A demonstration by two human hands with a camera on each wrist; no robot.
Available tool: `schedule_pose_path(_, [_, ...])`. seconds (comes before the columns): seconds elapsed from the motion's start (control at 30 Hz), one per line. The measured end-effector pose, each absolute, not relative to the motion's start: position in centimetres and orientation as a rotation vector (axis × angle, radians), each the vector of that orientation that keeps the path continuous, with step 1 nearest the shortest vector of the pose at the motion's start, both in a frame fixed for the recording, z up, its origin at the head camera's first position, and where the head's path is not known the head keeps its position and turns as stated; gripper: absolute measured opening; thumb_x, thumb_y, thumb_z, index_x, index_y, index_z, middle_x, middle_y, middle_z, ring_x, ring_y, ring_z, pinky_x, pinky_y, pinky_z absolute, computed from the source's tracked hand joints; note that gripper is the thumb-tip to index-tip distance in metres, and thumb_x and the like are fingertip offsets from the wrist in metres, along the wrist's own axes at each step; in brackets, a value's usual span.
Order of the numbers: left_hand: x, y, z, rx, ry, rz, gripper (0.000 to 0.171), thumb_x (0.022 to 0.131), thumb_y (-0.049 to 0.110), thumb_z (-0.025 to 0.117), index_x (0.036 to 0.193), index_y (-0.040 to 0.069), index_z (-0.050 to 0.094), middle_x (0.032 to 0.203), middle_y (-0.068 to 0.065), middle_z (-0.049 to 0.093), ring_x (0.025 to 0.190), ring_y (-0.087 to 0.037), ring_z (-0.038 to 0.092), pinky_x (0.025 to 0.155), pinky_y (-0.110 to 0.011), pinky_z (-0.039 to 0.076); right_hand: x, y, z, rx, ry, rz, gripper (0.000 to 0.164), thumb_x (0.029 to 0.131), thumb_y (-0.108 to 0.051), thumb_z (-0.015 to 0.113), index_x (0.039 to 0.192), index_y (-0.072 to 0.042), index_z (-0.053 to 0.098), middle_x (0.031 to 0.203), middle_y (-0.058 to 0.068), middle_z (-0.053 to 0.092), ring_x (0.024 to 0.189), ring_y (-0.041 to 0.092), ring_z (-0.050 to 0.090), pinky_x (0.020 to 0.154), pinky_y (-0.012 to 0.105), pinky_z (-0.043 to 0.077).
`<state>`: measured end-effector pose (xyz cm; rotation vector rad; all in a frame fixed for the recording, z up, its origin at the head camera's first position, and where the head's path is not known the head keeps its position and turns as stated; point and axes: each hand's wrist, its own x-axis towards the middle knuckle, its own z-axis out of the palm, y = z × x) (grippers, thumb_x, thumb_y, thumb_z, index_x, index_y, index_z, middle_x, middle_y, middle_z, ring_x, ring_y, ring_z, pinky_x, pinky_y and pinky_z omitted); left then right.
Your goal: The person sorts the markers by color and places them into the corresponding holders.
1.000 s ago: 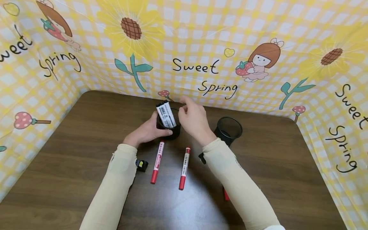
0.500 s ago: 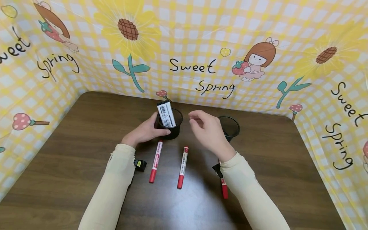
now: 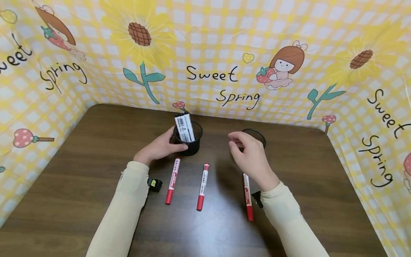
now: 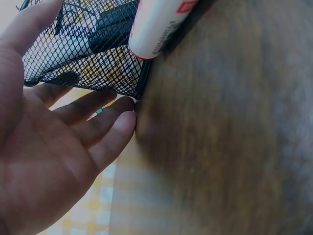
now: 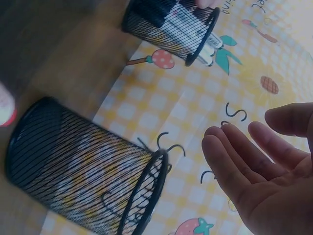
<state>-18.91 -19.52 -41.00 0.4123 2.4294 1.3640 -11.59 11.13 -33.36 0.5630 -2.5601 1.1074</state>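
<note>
My left hand (image 3: 158,145) grips a black mesh pen holder (image 3: 192,147), with the thumb across its front and the fingers behind. Several white markers with black ends (image 3: 185,127) lean inside that holder. In the left wrist view, the fingers lie along the mesh wall (image 4: 98,58). My right hand (image 3: 252,153) hovers with loosely bent fingers and holds nothing. It partly hides a second mesh pen holder (image 3: 262,137) in the head view. Seen from the right wrist, this second holder (image 5: 88,161) has nothing visible inside, and the hand is apart from it.
Three red-and-white markers lie on the brown table (image 3: 96,200): a left one (image 3: 173,180), a middle one (image 3: 203,186) and a right one (image 3: 247,196) near my right wrist. A yellow checked cloth (image 3: 212,43) stands as a wall behind and at both sides.
My right hand has moved right, away from the filled pen holder to over the second one, uncovering more of the right marker. The left hand keeps its grip.
</note>
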Motion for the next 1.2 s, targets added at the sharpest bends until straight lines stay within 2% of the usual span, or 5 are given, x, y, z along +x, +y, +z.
schedule_pose_path(0.37, [-18.4,-19.1,-40.2,0.416,2.440,1.343,0.089,0.081,0.044,0.073,0.148,0.017,0.022,0.143,-0.009,0.037,0.125,-0.025,0.037,0.102,-0.047,0.030,-10.9,14.1,-33.8,0.483,-2.606,1.091,0.025,0.091,-0.015,0.062,0.115,-0.010,0.064,0.111,0.001,0.062,0.092,0.018,0.060,0.077,0.038,0.049])
schedule_pose_path(0.57, [-18.2,-19.2,-40.4,0.451,2.475,1.278,0.087,0.082,0.043,0.072,0.149,0.014,0.024,0.146,-0.009,0.034,0.129,-0.025,0.037,0.102,-0.045,0.032,-10.9,16.0,-34.3,0.431,-2.584,1.008,0.030,0.090,-0.017,0.064,0.119,-0.010,0.062,0.117,0.003,0.059,0.069,0.015,0.060,0.064,0.034,0.049])
schedule_pose_path(0.7, [-17.6,-19.6,-40.0,0.420,2.471,1.244,0.083,0.084,0.043,0.070,0.147,0.009,0.027,0.144,-0.012,0.036,0.129,-0.028,0.039,0.102,-0.046,0.033,-11.5,17.3,-34.9,0.391,-2.671,1.002,0.056,0.088,-0.031,0.068,0.136,-0.012,0.048,0.138,0.009,0.042,0.103,0.024,0.056,0.086,0.044,0.044])
schedule_pose_path(0.8, [-17.2,-19.8,-39.7,0.394,2.492,1.193,0.083,0.084,0.046,0.068,0.145,0.006,0.029,0.144,-0.016,0.037,0.129,-0.032,0.038,0.102,-0.048,0.032,-12.2,18.1,-35.6,0.320,-2.770,1.042,0.083,0.082,-0.047,0.070,0.148,-0.017,0.029,0.149,0.013,0.024,0.134,0.032,0.026,0.101,0.054,0.028])
schedule_pose_path(1.2, [-16.8,-19.6,-40.0,0.366,2.508,1.198,0.083,0.084,0.047,0.068,0.144,0.006,0.028,0.144,-0.016,0.035,0.130,-0.035,0.036,0.102,-0.050,0.031,-14.3,19.5,-38.9,0.158,-2.862,1.347,0.115,0.069,-0.061,0.075,0.152,-0.027,0.004,0.152,0.012,0.021,0.134,0.032,0.027,0.101,0.054,0.027])
